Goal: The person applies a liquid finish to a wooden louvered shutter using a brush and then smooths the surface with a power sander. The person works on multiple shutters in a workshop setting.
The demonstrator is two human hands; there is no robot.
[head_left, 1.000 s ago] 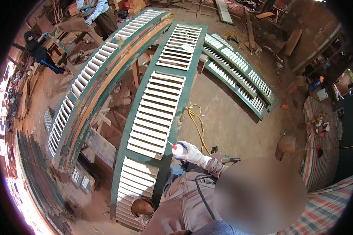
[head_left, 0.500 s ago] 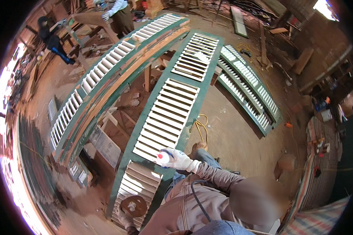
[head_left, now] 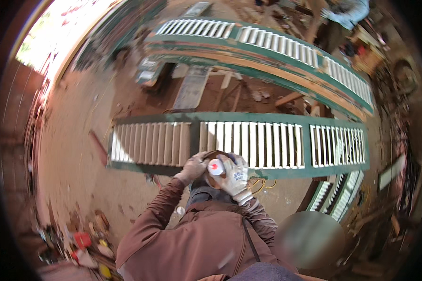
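Observation:
In front of my chest, both gloved hands are close together over the near edge of a louvered shutter (head_left: pixel 195 140), which has a green frame and white slats. My right hand (head_left: pixel 237 177) is wrapped around a white bottle (head_left: pixel 215 167) whose red tip faces up toward me. My left hand (head_left: pixel 192 168) has its fingers closed at the rim of a round brown disc (head_left: pixel 216 154). Most of that disc is hidden behind the bottle and my hands, and its face cannot be made out. Shadow covers part of the shutter's left slats.
Beyond lies a stack of green louvered shutters (head_left: pixel 262 70) with bare wood edges. More shutters (head_left: pixel 349 196) lie at the lower right, near a yellow cord (head_left: pixel 263 186). A person in light blue (head_left: pixel 349 16) is at the far right. Red and yellow items (head_left: pixel 82 240) clutter the lower left.
My view has swung to the left along the shutter. The left hand has brought the brown disc up from the shutter's end to the bottle in my right hand.

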